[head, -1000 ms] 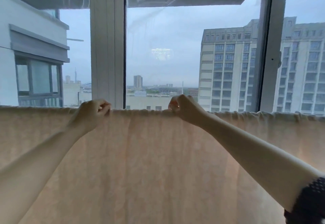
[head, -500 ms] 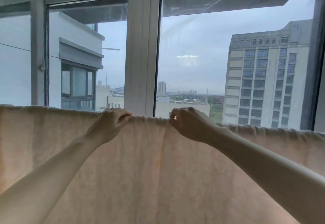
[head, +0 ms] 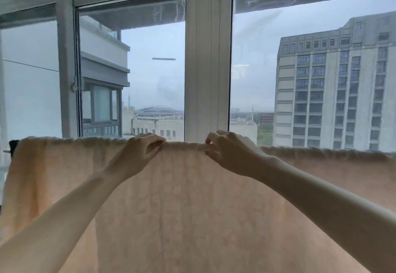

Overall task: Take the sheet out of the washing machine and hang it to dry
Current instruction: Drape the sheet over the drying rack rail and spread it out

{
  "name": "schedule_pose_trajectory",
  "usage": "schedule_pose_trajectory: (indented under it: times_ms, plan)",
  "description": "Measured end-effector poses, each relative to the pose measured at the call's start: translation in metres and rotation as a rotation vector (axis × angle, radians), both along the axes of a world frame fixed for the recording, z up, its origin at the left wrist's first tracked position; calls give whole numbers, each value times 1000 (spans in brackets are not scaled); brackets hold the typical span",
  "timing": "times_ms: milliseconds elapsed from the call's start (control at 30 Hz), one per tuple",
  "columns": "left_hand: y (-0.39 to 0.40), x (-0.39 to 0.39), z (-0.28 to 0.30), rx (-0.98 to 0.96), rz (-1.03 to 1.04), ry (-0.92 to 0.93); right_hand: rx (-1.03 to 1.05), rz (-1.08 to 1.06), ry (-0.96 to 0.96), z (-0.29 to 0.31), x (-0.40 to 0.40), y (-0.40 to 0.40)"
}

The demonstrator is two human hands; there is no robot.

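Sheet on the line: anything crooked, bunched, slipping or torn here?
Nothing stands out. The sheet hangs spread along its top fold, lightly gathered between the left hand and right hand, which pinch it. No tears visible.

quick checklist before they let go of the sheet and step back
1. Sheet draped over its support along the top fold: ok.
2. Left hand has a grip on the top fold: ok.
3. Right hand has a grip on the top fold: ok.
4. Top fold bunched and wrinkled between the hands: not ok, smooth first.
5. Sheet's left end spread out: ok; right end runs out of view: cannot tell.
6. Bottom hem off the floor: cannot tell.
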State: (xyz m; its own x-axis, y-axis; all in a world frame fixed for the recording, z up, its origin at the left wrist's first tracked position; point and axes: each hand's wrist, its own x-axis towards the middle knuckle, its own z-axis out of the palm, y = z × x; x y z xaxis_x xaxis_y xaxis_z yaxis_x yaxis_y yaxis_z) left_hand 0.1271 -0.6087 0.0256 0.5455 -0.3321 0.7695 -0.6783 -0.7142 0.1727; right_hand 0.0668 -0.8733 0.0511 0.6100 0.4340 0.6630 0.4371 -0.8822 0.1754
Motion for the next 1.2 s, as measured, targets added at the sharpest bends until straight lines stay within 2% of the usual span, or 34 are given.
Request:
schedule_pose_trajectory:
  times_ms: [100,233,300,467,567,667,767,867,933,1000,1067,1200]
  plan:
    - [49,19,-5,-2,37,-52,-36,16,-57,-2,13,47]
    - [107,39,-14,31,332,-160,-184,-95,-155,-10,36,99]
    - [125,47,-18,26,387,-189,-257,-170,-223,-15,47,119]
    - [143,56,-16,-31,306,-261,-126,-66,-148,-6,60,127]
    - [138,55,-10,-63,274,-272,-75,-95,-178,1,59,123]
    - [126,49,-2,-206,193,-273,20,-143,-281,10,54,128]
    - [115,35,-1,-316,109,-363,161,-25,-472,12,36,130]
    - [118,27,-33,-56,72,-429,-63,80,-553,-23,25,125]
    - [127,31,-58,95,32,-403,-237,115,-488,-50,26,114]
    - [134,36,-71,173,28,-400,-308,135,-403,-60,30,103]
    - [137,38,-66,155,35,-406,-309,150,-360,-52,29,102]
    - [146,44,-28,-41,138,-362,-205,118,-384,-20,28,107]
